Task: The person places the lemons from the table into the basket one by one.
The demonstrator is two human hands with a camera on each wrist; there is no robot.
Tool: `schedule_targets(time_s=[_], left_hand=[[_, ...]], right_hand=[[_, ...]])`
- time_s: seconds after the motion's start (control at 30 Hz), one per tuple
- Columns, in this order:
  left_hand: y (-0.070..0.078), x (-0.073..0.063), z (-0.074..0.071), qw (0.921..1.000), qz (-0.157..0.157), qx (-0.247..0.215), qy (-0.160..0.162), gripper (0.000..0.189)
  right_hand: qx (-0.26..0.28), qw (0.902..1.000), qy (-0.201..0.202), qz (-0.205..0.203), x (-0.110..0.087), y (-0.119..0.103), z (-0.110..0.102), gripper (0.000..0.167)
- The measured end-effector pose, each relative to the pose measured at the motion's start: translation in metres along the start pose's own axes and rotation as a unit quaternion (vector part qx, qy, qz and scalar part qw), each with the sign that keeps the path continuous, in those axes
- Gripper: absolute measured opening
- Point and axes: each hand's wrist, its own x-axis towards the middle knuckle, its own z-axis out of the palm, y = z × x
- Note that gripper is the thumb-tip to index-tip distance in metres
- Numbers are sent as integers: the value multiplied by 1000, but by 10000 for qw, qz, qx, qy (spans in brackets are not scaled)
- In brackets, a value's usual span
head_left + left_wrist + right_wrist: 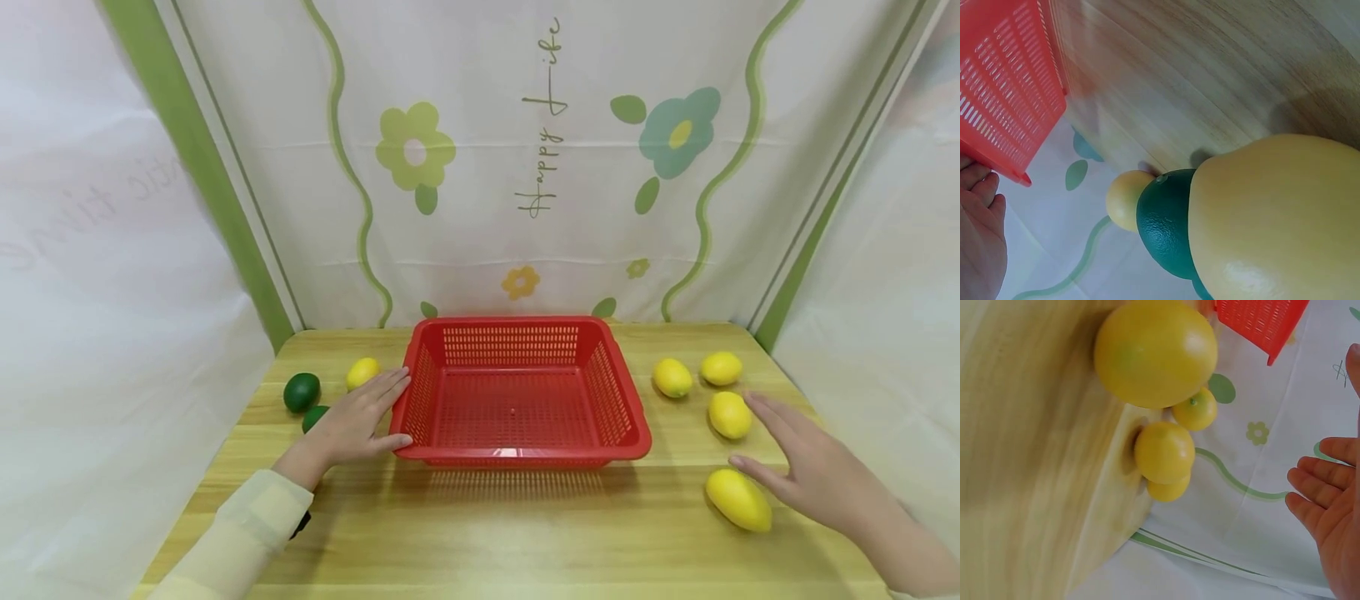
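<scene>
A red plastic basket (512, 452) with slotted walls stands mid-table. My left hand (360, 417) rests on its left rim, fingers extended along it and thumb at the front corner; in the left wrist view the fingertips (985, 187) meet the rim. My right hand (817, 462) hovers over the right side, fingers extended and thumb apart, holding nothing. Below it lie a large elongated lemon (738, 500) and a rounder lemon (730, 415). Two more lemons, one nearer the basket (672, 377) and one farther back (721, 368), sit behind them.
Left of the basket are a lemon (363, 374), a dark green fruit (302, 392) and another green fruit (316, 417) partly behind my hand. A big yellow fruit (1279, 219) fills the left wrist view's corner. A white floral curtain (480, 233) hangs behind the wooden table (510, 542).
</scene>
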Motion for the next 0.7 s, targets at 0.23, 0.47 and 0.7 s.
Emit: schedule_targets(time_s=[0.23,0.47,0.7], left_hand=[[0,1,-1,10000,-7,17,-7,84],[0,1,-2,10000,-70,10,-65,85],[0,1,-2,9999,-99,-16,-93,85]], right_hand=[[187,9989,-337,253,-11,0,10,81],[211,9958,-677,572,-17,-1,21,75],[166,9914,-1041,776,-20,-2,30,73]])
